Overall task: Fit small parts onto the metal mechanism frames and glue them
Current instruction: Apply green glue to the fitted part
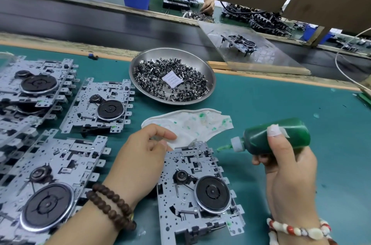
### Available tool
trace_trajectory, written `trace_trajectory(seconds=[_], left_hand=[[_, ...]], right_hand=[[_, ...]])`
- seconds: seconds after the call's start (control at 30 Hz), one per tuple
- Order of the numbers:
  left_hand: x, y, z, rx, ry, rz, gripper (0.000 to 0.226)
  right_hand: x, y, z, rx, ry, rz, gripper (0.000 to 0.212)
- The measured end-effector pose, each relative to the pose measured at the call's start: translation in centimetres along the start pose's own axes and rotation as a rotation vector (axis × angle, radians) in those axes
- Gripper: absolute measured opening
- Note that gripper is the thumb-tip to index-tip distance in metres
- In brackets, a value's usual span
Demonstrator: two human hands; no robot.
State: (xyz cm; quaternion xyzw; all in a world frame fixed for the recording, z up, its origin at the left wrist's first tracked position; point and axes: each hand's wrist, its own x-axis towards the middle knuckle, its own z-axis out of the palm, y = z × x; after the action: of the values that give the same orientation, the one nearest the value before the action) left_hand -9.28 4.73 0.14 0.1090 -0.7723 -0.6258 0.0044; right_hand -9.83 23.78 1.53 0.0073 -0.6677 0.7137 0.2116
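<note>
Green glue fills the bottle (277, 138) that the right hand (289, 176) grips, fingers curled around it, its white nozzle aimed at the top edge of the metal frame (198, 190) below. The left hand (140, 156) rests on that frame's left side, fingers loosely bent, fingertips touching a stained cloth (192, 124). Beyond the fingers sits 1 steel dish (208, 78) of small parts (158, 72).

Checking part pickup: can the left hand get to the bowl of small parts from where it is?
Probably yes. The left hand holds nothing, and only the flat rag lies between it and the bowl, whose top is open.
</note>
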Motion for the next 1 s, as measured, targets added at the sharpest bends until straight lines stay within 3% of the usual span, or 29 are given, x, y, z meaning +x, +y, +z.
trace_trajectory(seconds=[0.2, 0.63, 1.0], left_hand=[[0.02, 0.00, -0.07, -0.026, 0.003, -0.025, 0.028], [0.10, -0.16, -0.05, -0.003, 0.008, -0.036, 0.030], [0.10, -0.16, -0.04, -0.026, 0.000, -0.046, 0.032]], right_hand=[[-0.07, -0.04, 0.05, -0.041, -0.036, -0.028, 0.038], [-0.09, 0.20, -0.20, -0.063, -0.038, -0.032, 0.007], [-0.11, 0.16, -0.05, -0.058, -0.032, -0.045, 0.011]])
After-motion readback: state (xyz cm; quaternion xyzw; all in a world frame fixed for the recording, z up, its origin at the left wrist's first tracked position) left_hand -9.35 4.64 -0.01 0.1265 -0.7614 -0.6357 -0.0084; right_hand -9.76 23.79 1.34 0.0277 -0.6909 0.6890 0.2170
